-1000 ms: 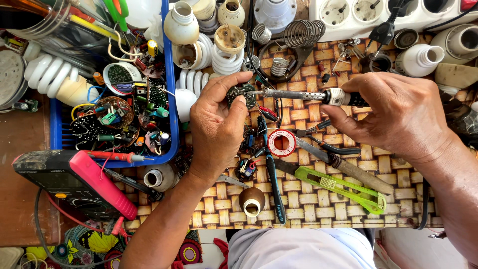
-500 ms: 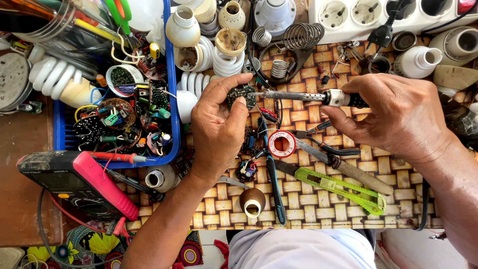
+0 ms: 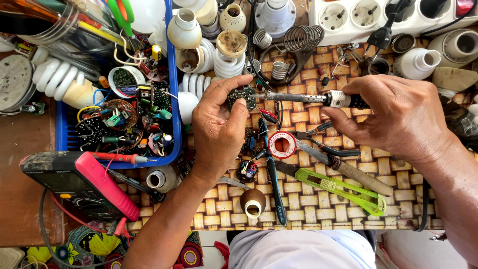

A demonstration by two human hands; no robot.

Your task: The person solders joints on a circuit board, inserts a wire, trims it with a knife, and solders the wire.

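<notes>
Above the solder reel (image 3: pixel 282 145): left hand (image 3: pixel 217 130), fingers pinched on a small round board (image 3: pixel 242 96); right hand (image 3: pixel 398 117), fingers wrapped round a soldering iron (image 3: pixel 303 98), tip at the board's edge. Soldering apparently midway; more boards waiting in the blue tray (image 3: pixel 173 99).

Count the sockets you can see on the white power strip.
4 on the white power strip along the top edge: two empty at left, one with a black plug, one at right; more may lie beyond the frame.

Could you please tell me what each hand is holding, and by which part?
The left hand pinches a small round circuit board by its edge; the right hand holds a soldering iron by its handle.
</notes>
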